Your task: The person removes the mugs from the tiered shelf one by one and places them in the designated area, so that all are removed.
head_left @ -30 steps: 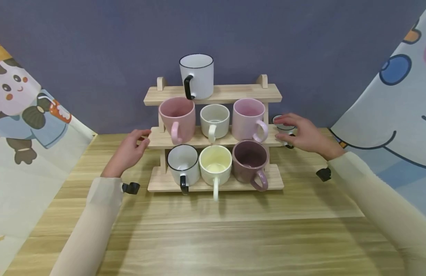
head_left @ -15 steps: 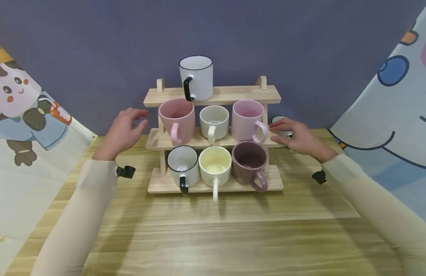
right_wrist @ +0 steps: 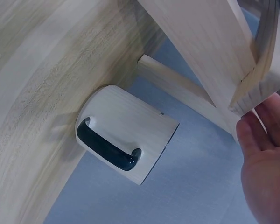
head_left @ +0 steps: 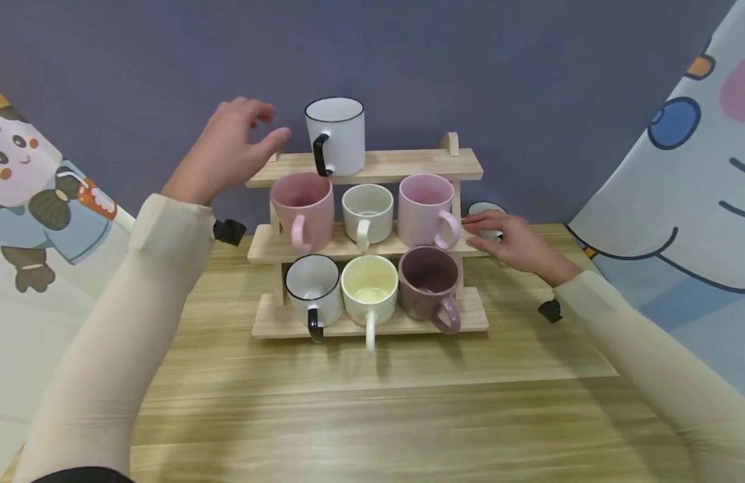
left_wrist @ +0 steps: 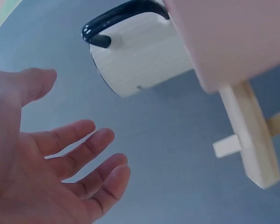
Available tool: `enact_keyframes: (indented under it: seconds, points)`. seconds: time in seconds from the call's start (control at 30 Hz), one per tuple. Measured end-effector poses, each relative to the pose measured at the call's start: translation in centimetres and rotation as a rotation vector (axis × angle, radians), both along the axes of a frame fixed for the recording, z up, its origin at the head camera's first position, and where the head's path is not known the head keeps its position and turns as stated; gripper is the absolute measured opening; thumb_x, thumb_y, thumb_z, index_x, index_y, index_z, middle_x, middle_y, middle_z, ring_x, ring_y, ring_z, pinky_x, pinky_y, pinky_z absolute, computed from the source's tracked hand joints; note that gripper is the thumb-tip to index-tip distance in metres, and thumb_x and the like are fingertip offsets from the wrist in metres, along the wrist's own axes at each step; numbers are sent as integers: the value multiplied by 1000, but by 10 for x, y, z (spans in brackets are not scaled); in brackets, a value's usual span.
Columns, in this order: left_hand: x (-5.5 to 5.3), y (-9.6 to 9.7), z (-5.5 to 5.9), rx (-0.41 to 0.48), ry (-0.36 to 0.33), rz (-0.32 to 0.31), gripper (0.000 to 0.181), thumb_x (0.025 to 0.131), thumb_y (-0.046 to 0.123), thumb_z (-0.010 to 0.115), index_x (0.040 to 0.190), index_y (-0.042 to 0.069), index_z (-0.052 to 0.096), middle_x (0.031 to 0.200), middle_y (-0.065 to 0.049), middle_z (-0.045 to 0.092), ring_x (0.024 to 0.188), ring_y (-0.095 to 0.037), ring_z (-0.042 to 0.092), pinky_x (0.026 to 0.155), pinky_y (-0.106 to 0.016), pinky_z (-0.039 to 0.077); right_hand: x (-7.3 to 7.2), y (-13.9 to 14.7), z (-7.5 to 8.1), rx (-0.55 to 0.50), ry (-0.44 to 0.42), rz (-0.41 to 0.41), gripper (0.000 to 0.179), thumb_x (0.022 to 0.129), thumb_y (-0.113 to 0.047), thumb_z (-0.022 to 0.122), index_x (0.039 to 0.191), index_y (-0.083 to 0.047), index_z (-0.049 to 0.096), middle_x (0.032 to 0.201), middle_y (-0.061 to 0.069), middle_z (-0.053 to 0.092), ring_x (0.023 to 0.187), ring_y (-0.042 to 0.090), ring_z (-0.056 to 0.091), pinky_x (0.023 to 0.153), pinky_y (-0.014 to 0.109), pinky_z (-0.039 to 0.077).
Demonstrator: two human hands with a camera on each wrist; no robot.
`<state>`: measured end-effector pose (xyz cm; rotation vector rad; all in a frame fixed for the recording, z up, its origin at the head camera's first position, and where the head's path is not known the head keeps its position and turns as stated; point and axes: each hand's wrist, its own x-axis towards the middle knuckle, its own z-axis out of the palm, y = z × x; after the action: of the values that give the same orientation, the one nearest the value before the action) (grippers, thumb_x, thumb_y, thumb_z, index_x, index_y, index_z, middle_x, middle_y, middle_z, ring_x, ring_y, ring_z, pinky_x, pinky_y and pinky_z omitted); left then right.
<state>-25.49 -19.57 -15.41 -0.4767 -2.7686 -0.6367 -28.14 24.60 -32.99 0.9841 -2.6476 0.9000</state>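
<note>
A three-tier wooden rack (head_left: 420, 163) holds several mugs. On its top shelf is a white mug (head_left: 342, 144) with a black rim and black handle. My left hand (head_left: 233, 144) hovers at that mug's left, fingers loosely bent and thumb apart; in the left wrist view a gap separates the hand from the white mug (left_wrist: 140, 56). My right hand (head_left: 511, 245) grips the right end of the middle shelf, thumb and fingers at its edge. Behind this hand, partly hidden, another black-handled white mug (right_wrist: 126, 130) stands on the table.
The middle shelf carries a pink mug (head_left: 312, 211), a small white mug (head_left: 372, 215) and a lilac mug (head_left: 423, 215). Below are a black-rimmed white mug (head_left: 320, 302), a pale yellow mug (head_left: 366, 302) and a brownish-purple mug (head_left: 426, 295). A dark backdrop (head_left: 408, 60) hangs behind.
My left hand has risen from beside the middle shelf to the top white mug's level. My right hand has moved left from the mug at the far right onto the shelf's end.
</note>
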Motion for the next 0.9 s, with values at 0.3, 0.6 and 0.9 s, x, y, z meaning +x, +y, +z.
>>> enact_keyframes:
  seconds: [0.3,0.6,0.9]
  points:
    - [-30,29,15,-73,-98,-7,76,92,54,46,144,-1,33,143,-19,36,133,-32,26,107,-48,25,2,-4,3,9,-32,-6,33,91,-23,65,117,-2,66,126,7,58,120,28,48,94,48,39]
    - [-53,44,29,-154,-191,10,95,82,69,50,145,-1,31,140,-21,40,120,-34,43,95,-53,37,6,-7,6,61,-9,11,29,92,-13,63,119,-1,65,129,8,56,122,29,47,94,48,40]
    - [-59,52,32,-207,-202,-5,77,82,65,54,123,-1,53,113,-17,55,96,-30,49,81,-46,42,5,-11,6,48,5,31,27,91,-9,63,116,0,66,126,11,58,121,31,47,95,49,39]
